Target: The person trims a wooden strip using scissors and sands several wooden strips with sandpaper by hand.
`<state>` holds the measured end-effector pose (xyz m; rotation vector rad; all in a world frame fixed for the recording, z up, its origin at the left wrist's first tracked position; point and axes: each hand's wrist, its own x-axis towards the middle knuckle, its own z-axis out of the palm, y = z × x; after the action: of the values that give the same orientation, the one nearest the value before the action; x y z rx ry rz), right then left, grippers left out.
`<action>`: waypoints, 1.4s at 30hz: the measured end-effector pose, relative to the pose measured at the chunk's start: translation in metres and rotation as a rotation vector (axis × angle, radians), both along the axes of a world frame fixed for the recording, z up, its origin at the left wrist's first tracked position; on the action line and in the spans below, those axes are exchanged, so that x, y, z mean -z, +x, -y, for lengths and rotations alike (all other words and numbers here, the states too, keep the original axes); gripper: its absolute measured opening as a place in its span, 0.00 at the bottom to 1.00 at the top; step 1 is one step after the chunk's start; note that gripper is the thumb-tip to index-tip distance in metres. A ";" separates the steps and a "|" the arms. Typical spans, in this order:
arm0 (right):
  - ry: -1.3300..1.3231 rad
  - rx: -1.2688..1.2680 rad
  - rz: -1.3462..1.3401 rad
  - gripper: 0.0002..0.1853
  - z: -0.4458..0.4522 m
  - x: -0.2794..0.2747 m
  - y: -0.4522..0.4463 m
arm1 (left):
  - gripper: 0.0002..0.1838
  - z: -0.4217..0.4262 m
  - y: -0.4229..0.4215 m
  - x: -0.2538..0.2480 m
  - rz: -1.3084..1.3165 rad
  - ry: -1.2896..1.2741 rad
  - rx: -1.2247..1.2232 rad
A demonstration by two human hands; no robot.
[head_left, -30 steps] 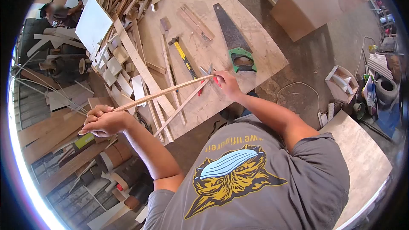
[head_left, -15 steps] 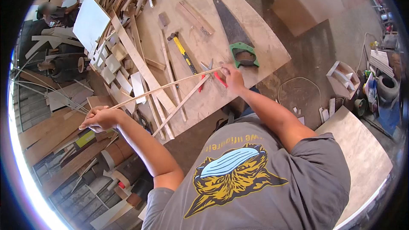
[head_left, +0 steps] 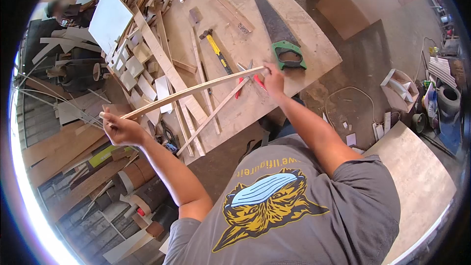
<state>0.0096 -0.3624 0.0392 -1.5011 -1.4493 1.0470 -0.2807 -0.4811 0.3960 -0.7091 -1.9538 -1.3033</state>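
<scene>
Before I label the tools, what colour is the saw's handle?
The saw's handle is green, clearest in the head view.

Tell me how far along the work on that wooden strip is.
The long, thin, pale wooden strip already looks cut narrow. The left hand and right hand hold its ends. Sawing or nailing may remain: the green-handled saw and yellow-and-black hammer lie unheld.

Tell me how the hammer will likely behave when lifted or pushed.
The hammer should feel head-heavy, with its dark, bulky head at one end. Its straight, thick handle looks stiff. Pushed, it would probably pivot rather than roll, as the head sits crosswise to the handle.
</scene>
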 end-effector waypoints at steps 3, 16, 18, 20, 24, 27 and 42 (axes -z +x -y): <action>0.179 -0.178 -0.132 0.14 0.036 -0.059 -0.026 | 0.26 0.015 -0.011 0.006 -0.223 -0.158 -0.080; -0.387 -0.251 -0.253 0.14 0.043 -0.144 -0.050 | 0.17 0.064 0.033 -0.021 0.216 -0.239 0.416; -0.110 -0.302 -0.215 0.13 0.053 -0.162 -0.063 | 0.20 0.065 0.046 -0.020 0.208 -0.154 0.435; 0.381 -0.412 -0.319 0.14 0.084 -0.182 -0.082 | 0.21 0.074 0.046 -0.017 0.314 -0.143 0.487; -0.113 -0.335 -0.093 0.15 0.063 -0.188 -0.067 | 0.20 0.076 0.063 -0.021 0.279 -0.114 0.521; 0.245 -0.444 -0.236 0.13 0.100 -0.230 -0.098 | 0.18 0.084 0.058 -0.014 0.272 -0.115 0.580; 0.150 -0.651 -0.393 0.14 0.133 -0.332 -0.091 | 0.19 0.099 0.081 -0.012 0.221 -0.108 0.644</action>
<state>-0.0817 -0.4958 0.3713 -0.6582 -1.7101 1.4728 -0.2002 -0.5798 0.4081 -1.3785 -2.0623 -1.7120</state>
